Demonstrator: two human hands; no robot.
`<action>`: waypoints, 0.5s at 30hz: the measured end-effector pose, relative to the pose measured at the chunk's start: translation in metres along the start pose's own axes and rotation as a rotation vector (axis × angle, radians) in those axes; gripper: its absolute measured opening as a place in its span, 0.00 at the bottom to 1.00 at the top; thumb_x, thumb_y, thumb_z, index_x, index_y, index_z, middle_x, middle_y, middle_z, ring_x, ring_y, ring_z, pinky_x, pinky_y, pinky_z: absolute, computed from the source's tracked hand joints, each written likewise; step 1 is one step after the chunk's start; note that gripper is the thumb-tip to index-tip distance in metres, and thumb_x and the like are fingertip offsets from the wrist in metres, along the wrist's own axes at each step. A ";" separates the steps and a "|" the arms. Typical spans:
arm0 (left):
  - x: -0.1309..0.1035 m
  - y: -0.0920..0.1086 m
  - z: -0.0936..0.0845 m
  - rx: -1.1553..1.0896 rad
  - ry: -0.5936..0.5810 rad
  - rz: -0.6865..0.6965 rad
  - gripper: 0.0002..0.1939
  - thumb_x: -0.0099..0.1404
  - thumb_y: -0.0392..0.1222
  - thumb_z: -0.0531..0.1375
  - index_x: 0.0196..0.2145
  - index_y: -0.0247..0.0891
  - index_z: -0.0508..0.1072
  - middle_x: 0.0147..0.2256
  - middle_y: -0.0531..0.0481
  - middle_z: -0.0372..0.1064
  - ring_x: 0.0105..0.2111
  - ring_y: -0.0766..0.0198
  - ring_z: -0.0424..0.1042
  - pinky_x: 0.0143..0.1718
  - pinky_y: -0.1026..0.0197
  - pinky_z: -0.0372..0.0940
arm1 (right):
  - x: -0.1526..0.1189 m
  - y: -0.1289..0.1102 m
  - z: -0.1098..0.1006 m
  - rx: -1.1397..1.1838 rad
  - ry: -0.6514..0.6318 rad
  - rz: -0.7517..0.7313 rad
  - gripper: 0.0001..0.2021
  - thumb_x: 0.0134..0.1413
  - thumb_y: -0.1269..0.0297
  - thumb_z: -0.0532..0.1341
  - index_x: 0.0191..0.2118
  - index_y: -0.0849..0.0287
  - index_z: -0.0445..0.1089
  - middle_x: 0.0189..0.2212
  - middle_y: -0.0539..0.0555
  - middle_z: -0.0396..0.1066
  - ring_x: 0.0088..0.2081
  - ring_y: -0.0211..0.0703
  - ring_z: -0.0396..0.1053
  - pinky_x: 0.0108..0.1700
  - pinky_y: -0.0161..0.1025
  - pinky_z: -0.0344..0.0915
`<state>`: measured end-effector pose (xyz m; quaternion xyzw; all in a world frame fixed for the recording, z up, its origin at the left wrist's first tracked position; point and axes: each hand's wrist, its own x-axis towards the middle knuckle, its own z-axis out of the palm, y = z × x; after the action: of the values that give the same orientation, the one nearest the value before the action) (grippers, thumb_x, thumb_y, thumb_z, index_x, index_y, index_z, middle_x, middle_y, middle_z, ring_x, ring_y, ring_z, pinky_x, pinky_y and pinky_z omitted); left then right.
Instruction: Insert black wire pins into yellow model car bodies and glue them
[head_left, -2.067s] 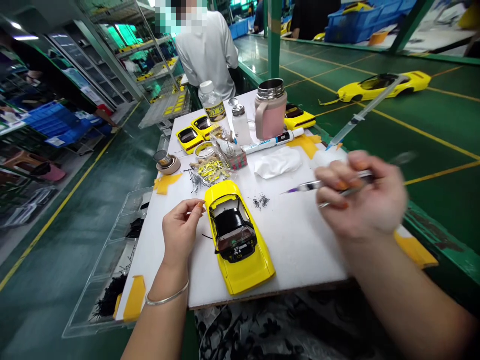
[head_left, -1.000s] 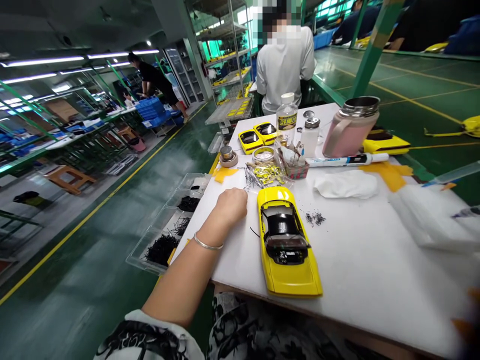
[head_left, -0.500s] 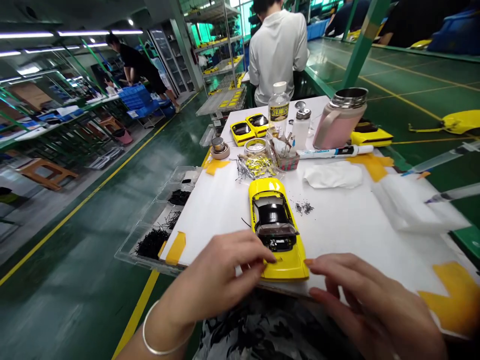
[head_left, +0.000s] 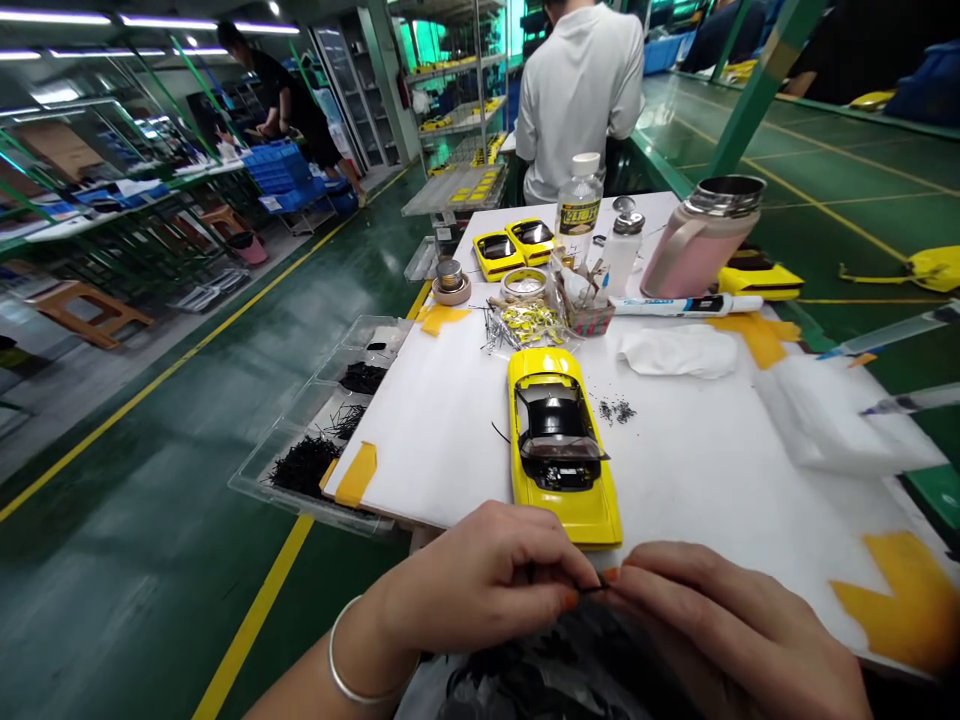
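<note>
My left hand (head_left: 487, 575), with a bangle on its wrist, is closed in a pinch on a thin black strip (head_left: 592, 588). The other end of the strip meets the fingertips of my right hand (head_left: 720, 605), which are pressed together around it. Both hands are low, at the table's near edge. Just beyond them a yellow toy car body (head_left: 564, 515) lies on the white board (head_left: 442, 430), its dark windscreen part tilted up. A thin black strand sticks out by the car's left side. Small black bits (head_left: 619, 410) are scattered to its right.
An open clear tray (head_left: 300, 440) of black strips stands left of the board. Farther back are a bag of small yellow parts (head_left: 529, 325), a clear bottle (head_left: 579, 205), a pink flask (head_left: 694, 250), a marker (head_left: 686, 305) and syringes (head_left: 911, 400). A person (head_left: 577, 95) stands beyond.
My left hand has drawn back from the car's near end toward the table edge. My right hand's fingers have closed and met the left hand's at the black strip.
</note>
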<state>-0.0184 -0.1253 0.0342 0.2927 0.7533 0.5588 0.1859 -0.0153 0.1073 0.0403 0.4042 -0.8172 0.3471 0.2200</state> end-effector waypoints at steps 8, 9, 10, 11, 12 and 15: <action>-0.006 -0.007 -0.003 -0.159 0.108 -0.140 0.08 0.67 0.38 0.63 0.41 0.37 0.82 0.34 0.48 0.76 0.33 0.65 0.72 0.36 0.64 0.66 | -0.014 0.011 0.004 -0.056 -0.050 -0.034 0.08 0.67 0.74 0.59 0.45 0.60 0.74 0.36 0.56 0.78 0.34 0.37 0.78 0.33 0.28 0.73; -0.007 -0.009 -0.005 -0.164 0.180 -0.176 0.08 0.67 0.40 0.64 0.42 0.38 0.82 0.35 0.48 0.75 0.33 0.65 0.72 0.35 0.65 0.65 | -0.015 0.015 0.006 -0.079 -0.030 -0.005 0.07 0.66 0.74 0.60 0.45 0.60 0.74 0.37 0.55 0.77 0.34 0.36 0.77 0.34 0.28 0.72; -0.007 -0.012 -0.008 -0.161 0.266 -0.204 0.08 0.67 0.41 0.64 0.42 0.38 0.82 0.36 0.48 0.75 0.34 0.65 0.72 0.33 0.66 0.65 | -0.015 0.020 0.008 -0.104 -0.003 0.028 0.07 0.66 0.75 0.61 0.45 0.60 0.73 0.37 0.55 0.77 0.34 0.36 0.76 0.35 0.29 0.71; -0.007 -0.015 -0.011 -0.154 0.355 -0.221 0.09 0.67 0.42 0.64 0.43 0.39 0.81 0.37 0.48 0.74 0.36 0.64 0.71 0.32 0.66 0.65 | -0.015 0.025 0.010 -0.127 0.019 0.062 0.06 0.65 0.75 0.62 0.45 0.59 0.73 0.37 0.54 0.76 0.35 0.36 0.76 0.35 0.29 0.71; -0.007 -0.019 -0.014 -0.145 0.435 -0.227 0.10 0.67 0.43 0.64 0.44 0.39 0.80 0.39 0.47 0.73 0.38 0.63 0.72 0.32 0.67 0.65 | -0.014 0.030 0.012 -0.143 0.035 0.093 0.06 0.64 0.75 0.63 0.45 0.59 0.72 0.37 0.54 0.76 0.35 0.36 0.75 0.36 0.30 0.70; -0.003 -0.032 -0.020 -0.153 0.580 -0.224 0.12 0.67 0.44 0.64 0.46 0.40 0.77 0.44 0.45 0.72 0.46 0.59 0.71 0.38 0.65 0.69 | -0.009 0.042 0.020 -0.135 0.056 0.157 0.07 0.63 0.76 0.64 0.43 0.58 0.73 0.36 0.52 0.76 0.36 0.36 0.74 0.38 0.32 0.70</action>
<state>-0.0358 -0.1481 0.0100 0.0217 0.7583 0.6499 0.0453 -0.0462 0.1151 0.0046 0.3133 -0.8613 0.3185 0.2419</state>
